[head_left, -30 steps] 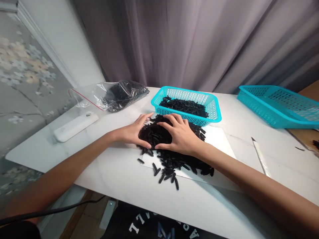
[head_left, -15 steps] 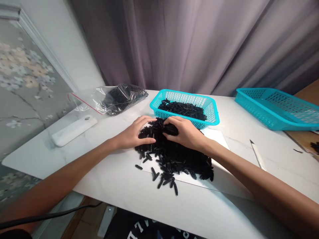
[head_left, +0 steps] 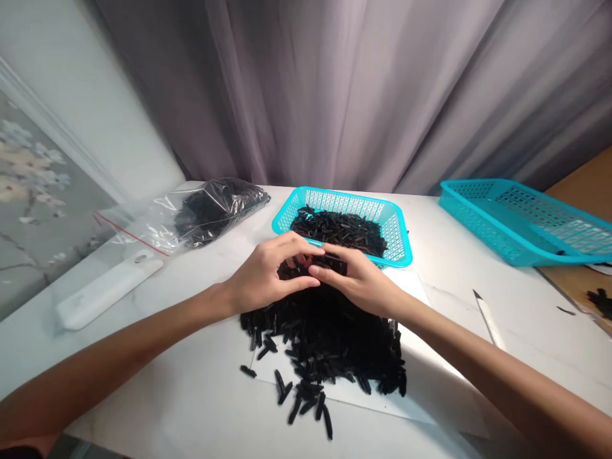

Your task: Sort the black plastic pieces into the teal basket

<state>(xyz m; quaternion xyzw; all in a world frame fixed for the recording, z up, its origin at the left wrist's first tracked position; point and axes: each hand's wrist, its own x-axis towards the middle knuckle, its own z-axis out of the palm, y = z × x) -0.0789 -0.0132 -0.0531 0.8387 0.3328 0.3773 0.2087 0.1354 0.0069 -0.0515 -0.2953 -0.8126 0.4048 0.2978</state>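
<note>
Gripping black pieces [head_left: 331, 261], the right hand [head_left: 363, 278] sits beside the curved left hand [head_left: 262, 268], whose hold is unclear — some already lie in the basket [head_left: 405, 245] just beyond, but a big pile [head_left: 335, 344] seems left beneath both.

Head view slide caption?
Right hand holding black pieces, left hand beside it, over a pile before a part-filled turquoise basket.

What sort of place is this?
Probably a room in a home, used as a small workspace. A purplish-grey curtain hangs behind the white table, the wall panel at left has a flower pattern, and black pieces lie heaped by hand.
</note>
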